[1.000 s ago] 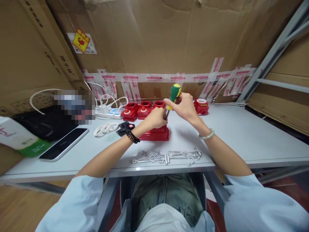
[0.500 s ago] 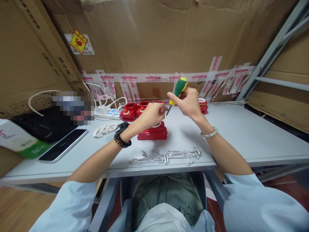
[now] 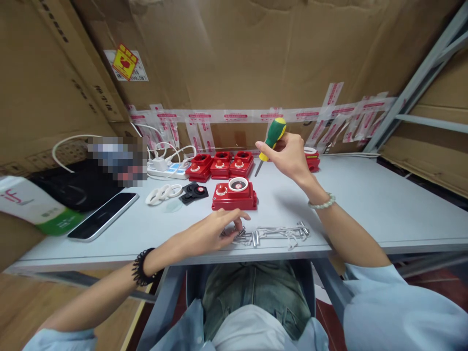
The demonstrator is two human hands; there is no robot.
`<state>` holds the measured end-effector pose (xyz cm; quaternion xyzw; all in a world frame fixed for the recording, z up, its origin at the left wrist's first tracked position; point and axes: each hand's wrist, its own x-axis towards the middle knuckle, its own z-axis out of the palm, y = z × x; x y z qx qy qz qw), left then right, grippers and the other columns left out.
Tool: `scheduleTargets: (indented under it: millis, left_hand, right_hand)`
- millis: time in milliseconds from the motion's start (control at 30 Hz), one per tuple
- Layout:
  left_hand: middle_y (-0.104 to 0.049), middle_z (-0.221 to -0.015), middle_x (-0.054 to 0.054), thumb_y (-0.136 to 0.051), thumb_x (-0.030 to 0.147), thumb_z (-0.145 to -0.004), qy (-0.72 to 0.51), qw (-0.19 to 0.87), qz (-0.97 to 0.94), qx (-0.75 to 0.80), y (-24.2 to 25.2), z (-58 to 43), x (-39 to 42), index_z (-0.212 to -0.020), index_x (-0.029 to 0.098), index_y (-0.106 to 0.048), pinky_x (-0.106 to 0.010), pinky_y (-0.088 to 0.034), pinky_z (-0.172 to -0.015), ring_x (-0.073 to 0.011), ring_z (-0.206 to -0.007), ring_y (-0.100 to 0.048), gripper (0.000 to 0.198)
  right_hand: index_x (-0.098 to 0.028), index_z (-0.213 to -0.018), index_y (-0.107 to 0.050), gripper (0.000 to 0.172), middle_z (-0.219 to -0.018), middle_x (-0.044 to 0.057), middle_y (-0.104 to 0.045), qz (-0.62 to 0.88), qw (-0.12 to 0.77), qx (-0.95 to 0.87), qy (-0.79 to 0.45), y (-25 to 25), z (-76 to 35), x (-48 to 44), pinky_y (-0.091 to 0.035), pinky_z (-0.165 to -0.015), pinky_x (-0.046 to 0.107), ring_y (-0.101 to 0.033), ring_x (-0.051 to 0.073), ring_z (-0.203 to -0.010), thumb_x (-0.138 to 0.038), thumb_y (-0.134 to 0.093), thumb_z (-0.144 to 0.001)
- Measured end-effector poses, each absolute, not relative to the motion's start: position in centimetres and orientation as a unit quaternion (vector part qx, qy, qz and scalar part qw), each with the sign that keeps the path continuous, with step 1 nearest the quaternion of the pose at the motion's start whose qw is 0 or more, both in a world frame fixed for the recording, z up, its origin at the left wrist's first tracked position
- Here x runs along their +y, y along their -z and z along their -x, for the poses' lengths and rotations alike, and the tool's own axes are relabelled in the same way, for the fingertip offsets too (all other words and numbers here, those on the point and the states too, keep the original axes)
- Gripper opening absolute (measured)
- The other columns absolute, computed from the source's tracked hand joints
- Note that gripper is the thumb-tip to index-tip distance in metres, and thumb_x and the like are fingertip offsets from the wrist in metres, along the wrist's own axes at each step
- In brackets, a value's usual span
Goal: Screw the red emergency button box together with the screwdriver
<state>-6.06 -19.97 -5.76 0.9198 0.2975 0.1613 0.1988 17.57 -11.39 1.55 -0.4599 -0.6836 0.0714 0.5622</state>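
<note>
Left hand (image 3: 210, 234): low over the small screws (image 3: 241, 239), fingers loosely curled with one stretched out; from my feed I cannot tell whether a screw is pinched.
Right hand (image 3: 290, 157): wrapped around the green-and-yellow screwdriver (image 3: 275, 132), its blade (image 3: 259, 167) slanting down to the left, apart from the nearest red housing.
Nearest red housing (image 3: 236, 201): I see it flat on the white table (image 3: 365, 209), just beyond the left fingers, a white ring (image 3: 230, 184) on top beside a red button (image 3: 221, 189).
Screw spill: my first worry; a fingertip sweeping toward the front edge could roll one off.
Corded pins (image 3: 283, 231): right beside the screws; a finger snagging the white cord (image 3: 291, 242) could drag several along.
Screwdriver tip: if the right wrist sags, I'd expect it to scratch one of the three red housings (image 3: 220, 168) behind.
White ring: I cannot see what secures it; if loose, a knock could shift it.
</note>
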Motion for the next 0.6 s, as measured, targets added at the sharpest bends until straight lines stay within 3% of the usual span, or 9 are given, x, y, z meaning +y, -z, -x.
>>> scheduleTargets:
  millis: [167, 233, 333, 467, 600]
  left_hand:
    - [-0.063, -0.119, -0.009, -0.054, 0.025, -0.092, -0.289, 0.092, -0.899, 0.316, 4.7, 7.6, -18.3, -0.118, 0.020, -0.052, -0.036, -0.049, -0.096, -0.0213, -0.111, -0.060, 0.027]
    - [-0.056, -0.131, -0.014, -0.060, 0.033, -0.090, -0.303, 0.068, -0.876, 0.369, 4.7, 8.9, -16.6, -0.128, 0.018, -0.048, -0.040, -0.047, -0.100, -0.0260, -0.122, -0.054, 0.043]
    - [-0.043, -0.149, -0.020, -0.065, 0.047, -0.085, -0.244, 0.136, -0.867, 0.413, 5.2, 10.4, -13.7, -0.144, 0.014, -0.035, -0.048, -0.040, -0.109, -0.0319, -0.136, -0.044, 0.074]
    - [-0.055, -0.139, -0.016, -0.069, 0.052, -0.081, -0.218, 0.215, -0.864, 0.400, 5.9, 9.4, -11.5, -0.137, 0.016, -0.047, -0.046, -0.046, -0.102, -0.0302, -0.122, -0.057, 0.070]
    - [-0.063, -0.128, -0.014, -0.077, 0.054, -0.072, -0.266, 0.237, -0.858, 0.370, 6.2, 5.5, -11.7, -0.131, 0.016, -0.054, -0.042, -0.049, -0.095, -0.0282, -0.112, -0.061, 0.074]
  right_hand:
    - [-0.018, -0.075, -0.060, 0.032, -0.066, 0.003, -0.063, 0.445, 0.570, -0.686, -0.073, -1.2, -17.6, -11.0, -0.054, -0.060, 0.035, -0.062, 0.017, -0.061, -0.047, -0.071, -0.077]
    - [-0.019, -0.090, -0.060, 0.032, -0.073, 0.002, -0.064, 0.438, 0.584, -0.681, -0.059, -1.2, -17.5, -11.0, -0.056, -0.064, 0.037, -0.063, 0.018, -0.064, -0.045, -0.072, -0.076]
    - [-0.023, -0.120, -0.050, 0.052, -0.089, 0.003, -0.064, 0.425, 0.599, -0.678, -0.032, -1.2, -17.3, -11.3, -0.057, -0.070, 0.040, -0.064, 0.019, -0.073, -0.044, -0.072, -0.078]
    - [-0.029, -0.136, -0.035, 0.060, -0.109, 0.008, -0.061, 0.396, 0.588, -0.706, -0.001, -1.3, -17.0, -12.1, -0.057, -0.073, 0.040, -0.065, 0.022, -0.091, -0.045, -0.063, -0.086]
    - [-0.028, -0.129, -0.041, 0.049, -0.095, 0.003, -0.060, 0.373, 0.577, -0.726, -0.027, -1.3, -16.2, -13.3, -0.054, -0.067, 0.034, -0.060, 0.016, -0.072, -0.042, -0.063, -0.087]
